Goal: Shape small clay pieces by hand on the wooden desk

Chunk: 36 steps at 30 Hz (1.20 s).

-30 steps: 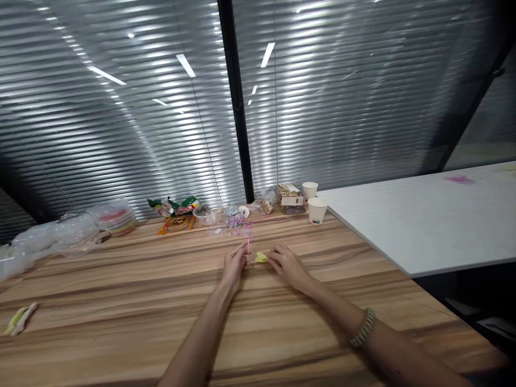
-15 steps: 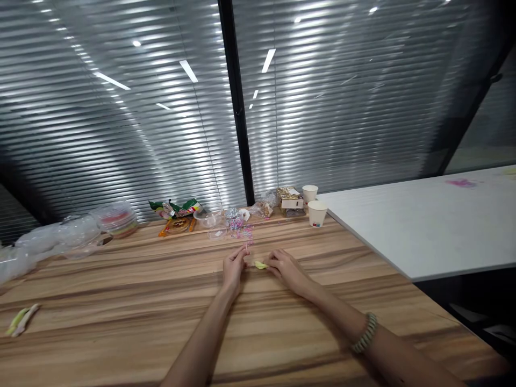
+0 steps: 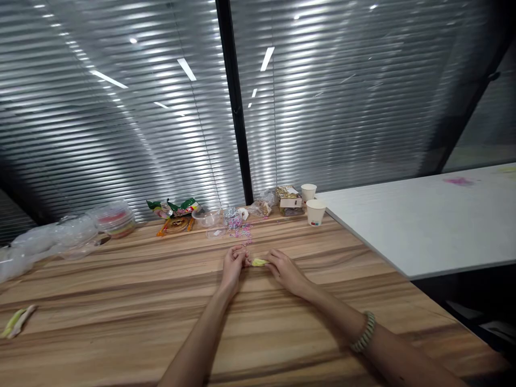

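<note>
Both of my hands rest far out on the wooden table [image 3: 121, 322]. My left hand [image 3: 233, 266] and my right hand [image 3: 285, 269] pinch the two ends of a small yellow-green piece [image 3: 258, 262] that lies low over the wood between them. The piece is too small to identify. A beaded bracelet [image 3: 364, 331] circles my right wrist. Just beyond my fingers lies a scatter of small pink and purple bits [image 3: 241, 230].
Along the blinds stand two paper cups [image 3: 315, 211], a small box [image 3: 289, 200], snack wrappers [image 3: 174, 207], clear plastic lids [image 3: 206, 216] and clear containers [image 3: 115, 217]. A yellow-green strip [image 3: 16, 321] lies at the left edge. A white table [image 3: 423, 220] adjoins on the right.
My hands have drawn closer together around the yellow-green piece, and my left fingers now close on its end. The view shifted slightly.
</note>
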Each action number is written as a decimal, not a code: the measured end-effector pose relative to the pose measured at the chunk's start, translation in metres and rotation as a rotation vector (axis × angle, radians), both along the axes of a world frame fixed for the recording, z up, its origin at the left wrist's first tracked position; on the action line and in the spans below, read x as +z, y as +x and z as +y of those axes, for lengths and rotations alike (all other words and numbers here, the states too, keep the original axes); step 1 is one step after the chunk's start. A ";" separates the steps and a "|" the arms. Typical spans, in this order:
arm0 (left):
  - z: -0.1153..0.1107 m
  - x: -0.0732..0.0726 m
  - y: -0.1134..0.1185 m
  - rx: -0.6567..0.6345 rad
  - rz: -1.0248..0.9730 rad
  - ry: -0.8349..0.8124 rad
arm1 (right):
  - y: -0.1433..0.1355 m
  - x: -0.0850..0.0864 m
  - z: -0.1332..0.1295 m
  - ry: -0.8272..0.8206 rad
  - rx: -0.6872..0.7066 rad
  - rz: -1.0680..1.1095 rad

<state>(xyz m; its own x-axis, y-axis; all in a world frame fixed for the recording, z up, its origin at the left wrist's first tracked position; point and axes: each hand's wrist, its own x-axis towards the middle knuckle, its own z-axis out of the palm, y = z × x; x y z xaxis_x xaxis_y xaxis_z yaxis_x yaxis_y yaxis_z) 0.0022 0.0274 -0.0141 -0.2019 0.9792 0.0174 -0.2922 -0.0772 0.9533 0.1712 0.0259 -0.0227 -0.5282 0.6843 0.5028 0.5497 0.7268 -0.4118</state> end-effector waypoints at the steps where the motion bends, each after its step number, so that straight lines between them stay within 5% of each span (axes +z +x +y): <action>1: -0.001 0.001 0.000 -0.025 0.007 -0.001 | 0.000 0.000 0.000 -0.002 0.010 0.007; 17: -0.006 0.007 0.002 -0.184 0.368 0.067 | 0.001 0.002 -0.003 -0.024 0.061 0.016; 36: -0.007 0.007 0.005 -0.214 0.378 0.055 | 0.002 0.002 -0.002 0.007 0.096 -0.040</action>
<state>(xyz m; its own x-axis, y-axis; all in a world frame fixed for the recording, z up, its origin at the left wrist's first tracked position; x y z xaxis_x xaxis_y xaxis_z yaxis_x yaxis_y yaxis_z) 0.0076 0.0205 -0.0076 0.0359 0.9939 0.1041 0.0616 -0.1062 0.9924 0.1735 0.0240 -0.0211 -0.6107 0.6263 0.4846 0.4931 0.7796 -0.3861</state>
